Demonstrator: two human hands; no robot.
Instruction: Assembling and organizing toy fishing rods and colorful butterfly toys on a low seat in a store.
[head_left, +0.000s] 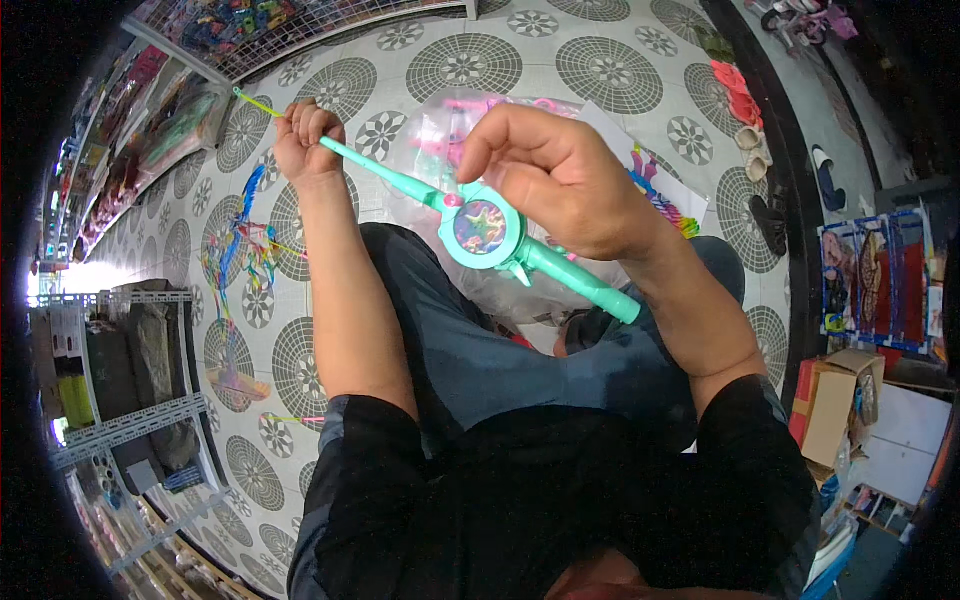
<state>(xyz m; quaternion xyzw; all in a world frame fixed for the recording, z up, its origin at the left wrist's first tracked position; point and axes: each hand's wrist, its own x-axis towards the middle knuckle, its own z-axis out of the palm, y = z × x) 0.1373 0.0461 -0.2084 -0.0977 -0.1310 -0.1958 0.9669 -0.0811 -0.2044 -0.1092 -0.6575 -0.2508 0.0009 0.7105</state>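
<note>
A mint-green toy fishing rod (580, 281) slants across above my lap, its thick handle toward the lower right. Its round reel (482, 229) has a picture of a starfish on the face and a pink button beside it. My left hand (309, 140) is closed around the thin upper part of the rod, with a yellow-green tip sticking out past the fist. Over the reel's upper edge, my right hand (560, 180) is bent with thumb and fingers curled in. What its fingertips pinch is hidden. Behind the rod lies a clear plastic bag (415, 140) with pink and mint-green pieces.
Colourful ribbon-like toys (240, 255) lie on the patterned tile floor at left. A white sheet (612, 128) with rainbow-coloured pieces is beside the bag. Red shoes (735, 92) and other footwear line the right. Metal shelving (130, 425) stands left, a cardboard box (835, 410) right.
</note>
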